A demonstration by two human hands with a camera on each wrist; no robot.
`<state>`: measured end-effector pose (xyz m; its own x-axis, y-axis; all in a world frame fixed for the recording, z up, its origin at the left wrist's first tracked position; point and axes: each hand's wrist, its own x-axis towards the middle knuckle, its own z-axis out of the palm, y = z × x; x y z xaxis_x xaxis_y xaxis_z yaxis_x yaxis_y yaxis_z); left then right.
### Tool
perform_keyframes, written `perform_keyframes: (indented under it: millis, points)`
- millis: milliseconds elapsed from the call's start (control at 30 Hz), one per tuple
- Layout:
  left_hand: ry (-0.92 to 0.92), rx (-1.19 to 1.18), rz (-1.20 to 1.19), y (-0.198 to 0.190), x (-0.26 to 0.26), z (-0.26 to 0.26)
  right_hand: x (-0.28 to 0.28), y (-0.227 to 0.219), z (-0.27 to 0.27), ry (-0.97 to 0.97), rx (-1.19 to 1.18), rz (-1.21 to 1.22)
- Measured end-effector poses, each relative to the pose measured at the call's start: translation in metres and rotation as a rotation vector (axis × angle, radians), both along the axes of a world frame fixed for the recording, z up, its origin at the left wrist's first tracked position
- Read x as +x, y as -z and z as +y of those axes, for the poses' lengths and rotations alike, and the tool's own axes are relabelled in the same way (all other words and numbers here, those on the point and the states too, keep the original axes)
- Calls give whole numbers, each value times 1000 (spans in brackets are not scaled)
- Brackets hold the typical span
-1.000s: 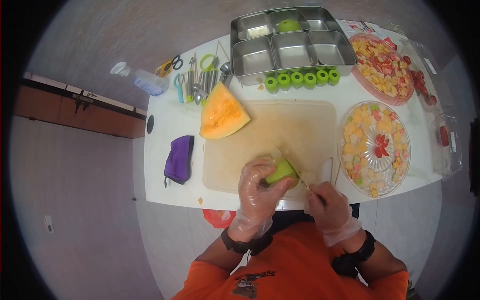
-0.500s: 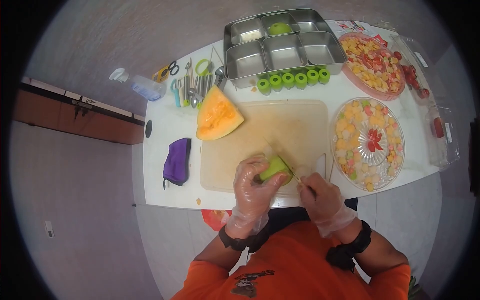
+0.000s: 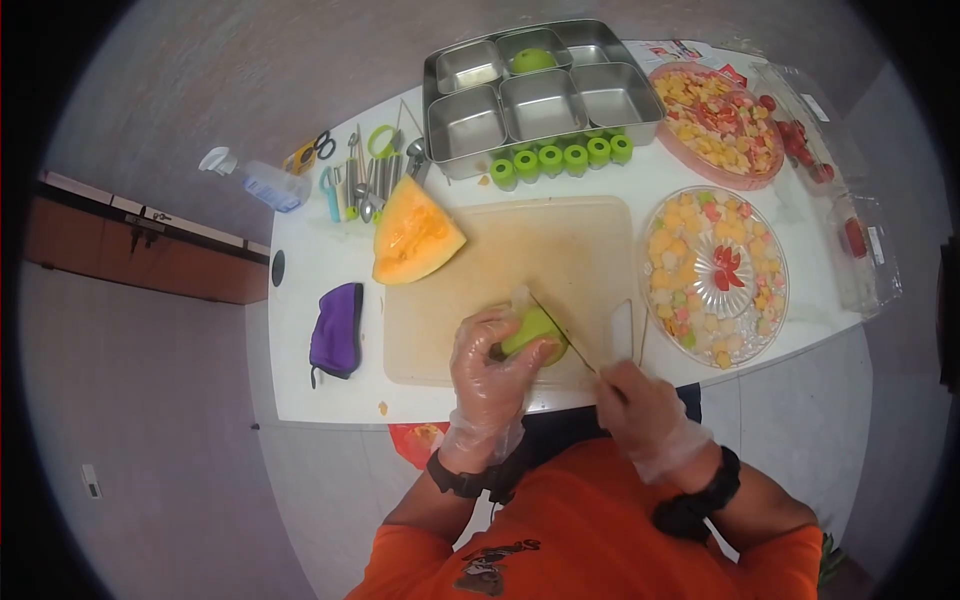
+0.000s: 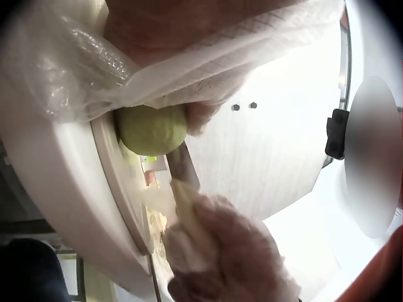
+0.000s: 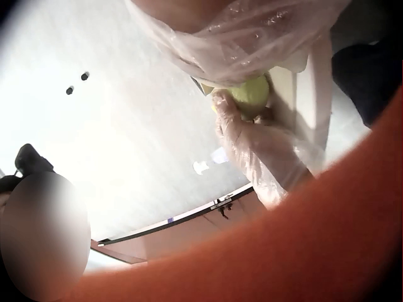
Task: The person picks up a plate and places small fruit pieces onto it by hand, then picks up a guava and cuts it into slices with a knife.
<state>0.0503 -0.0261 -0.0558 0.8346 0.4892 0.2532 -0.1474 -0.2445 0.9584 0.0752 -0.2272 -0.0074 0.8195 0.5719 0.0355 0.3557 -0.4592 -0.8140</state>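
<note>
Over the near part of the cutting board (image 3: 480, 340), my gloved left hand (image 3: 487, 365) grips a round green fruit (image 3: 533, 338), fingers at its left and thumb on its near side. My gloved right hand (image 3: 645, 412) holds a knife (image 3: 572, 347) by its pale handle (image 4: 191, 211). Its blade slants along the right side of the fruit, the tip pointing away from me. In the left wrist view the fruit's smooth skin shows under the left glove. The right wrist view shows the fruit (image 5: 252, 97) between both gloves, the blade mostly hidden.
An orange-fleshed melon wedge (image 3: 415, 235) sits on the board's far left corner. Behind are a steel tray (image 3: 455, 160) of compartments and several green-topped cutters (image 3: 550, 160). Cut fruit fills a glass platter (image 3: 655, 325) and a pink bowl (image 3: 690, 155) at right. Tools (image 3: 375, 180) and a purple pouch (image 3: 337, 330) lie left.
The right hand has drawn back a little from the fruit, so more of the knife shows between them. The left hand keeps its grip. The head view has shifted slightly.
</note>
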Motion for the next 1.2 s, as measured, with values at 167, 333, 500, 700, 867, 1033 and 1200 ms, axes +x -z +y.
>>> perform_keyframes:
  millis: [167, 333, 500, 700, 867, 1033, 1200]
  points:
    - [73, 79, -7, 2, 0, 0, -5, -5, 0, 146, -76, 147]
    - [42, 61, -7, 3, 0, 2, 11, -6, 17, 81, -42, 60]
    - [28, 170, -57, 4, 1, 4, -20, 6, -14, 135, -41, 141]
    - [24, 95, -39, 4, 1, 7, 9, -2, 17, 139, 4, 160]
    - [90, 205, -23, 3, -2, 10, -11, -6, -8, 135, -81, 255]
    - [75, 17, -40, 0, -1, 6, 3, -4, 9, 95, 2, 175]
    - [116, 123, -10, 1, -4, 9, -17, -14, -11, 136, -68, 373]
